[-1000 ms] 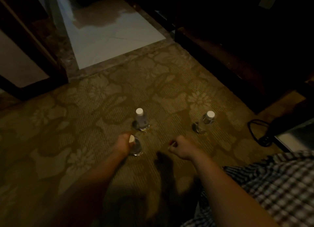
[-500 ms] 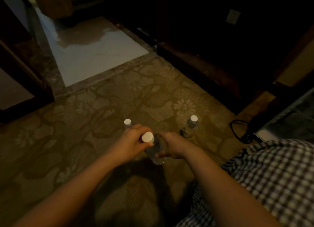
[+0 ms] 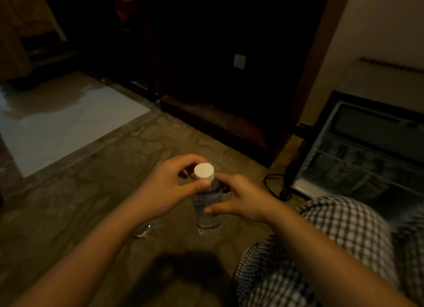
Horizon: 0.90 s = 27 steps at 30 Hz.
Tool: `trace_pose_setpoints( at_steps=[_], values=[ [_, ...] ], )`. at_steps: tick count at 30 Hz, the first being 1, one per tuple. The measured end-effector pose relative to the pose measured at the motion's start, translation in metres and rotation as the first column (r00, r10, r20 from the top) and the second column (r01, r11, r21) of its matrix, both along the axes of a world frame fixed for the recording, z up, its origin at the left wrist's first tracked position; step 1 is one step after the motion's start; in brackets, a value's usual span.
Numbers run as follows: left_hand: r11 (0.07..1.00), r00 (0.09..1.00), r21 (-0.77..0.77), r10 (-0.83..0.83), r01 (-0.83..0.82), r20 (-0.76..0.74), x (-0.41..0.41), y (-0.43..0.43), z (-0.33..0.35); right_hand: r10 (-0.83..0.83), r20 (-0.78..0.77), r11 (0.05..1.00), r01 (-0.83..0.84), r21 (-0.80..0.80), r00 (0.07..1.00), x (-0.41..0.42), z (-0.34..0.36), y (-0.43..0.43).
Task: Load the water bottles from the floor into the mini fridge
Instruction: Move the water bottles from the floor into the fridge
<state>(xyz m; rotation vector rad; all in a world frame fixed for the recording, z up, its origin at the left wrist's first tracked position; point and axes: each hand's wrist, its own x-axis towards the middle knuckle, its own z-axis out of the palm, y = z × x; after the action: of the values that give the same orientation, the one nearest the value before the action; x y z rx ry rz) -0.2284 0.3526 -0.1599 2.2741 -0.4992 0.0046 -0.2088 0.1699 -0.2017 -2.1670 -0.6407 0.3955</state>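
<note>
Clear water bottle (image 3: 207, 211), white cap (image 3: 204, 171), upright. My left hand (image 3: 167, 187) pinches its neck; my right hand (image 3: 245, 199) grips its body.

A water bottle (image 3: 207, 203) is being held upright over the carpet (image 3: 91, 203), the left hand (image 3: 165, 189) pinching its neck from the left, the right hand (image 3: 243, 201) gripping its body from the right. To the right, the mini fridge (image 3: 325, 137) is standing open, with a cable (image 3: 284, 193) lying just left of it and a cabinet (image 3: 218, 65) standing behind.
</note>
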Motion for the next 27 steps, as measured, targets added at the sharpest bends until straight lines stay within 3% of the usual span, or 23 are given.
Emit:
trace_pose_setpoints(
  at_steps=[6, 14, 19, 27],
  values=[
    [0.992, 0.994, -0.097, -0.077, 0.085, 0.08, 0.025, -0.062, 0.011, -0.206, 0.189, 0.978, 0.206, 0.019, 0.96, 0.01, 0.036, -0.064],
    [0.948, 0.967, -0.196, -0.233, 0.25, 0.108, 0.074, -0.168, 0.029, -0.445, 0.264, 0.894, 0.441, 0.077, 0.856, 0.021, 0.065, -0.166],
    [0.923, 0.946, -0.209, -0.324, 0.323, 0.029, 0.102, -0.247, 0.023, -0.562, 0.286, 0.807, 0.59, -0.015, 0.776, 0.027, 0.062, -0.235],
    [0.847, 0.819, -0.053, -0.525, 0.528, -0.233, 0.142, -0.378, -0.025, -0.763, 0.235, 0.59, 0.798, -0.124, 0.601, 0.026, 0.0, -0.336]
  ],
)
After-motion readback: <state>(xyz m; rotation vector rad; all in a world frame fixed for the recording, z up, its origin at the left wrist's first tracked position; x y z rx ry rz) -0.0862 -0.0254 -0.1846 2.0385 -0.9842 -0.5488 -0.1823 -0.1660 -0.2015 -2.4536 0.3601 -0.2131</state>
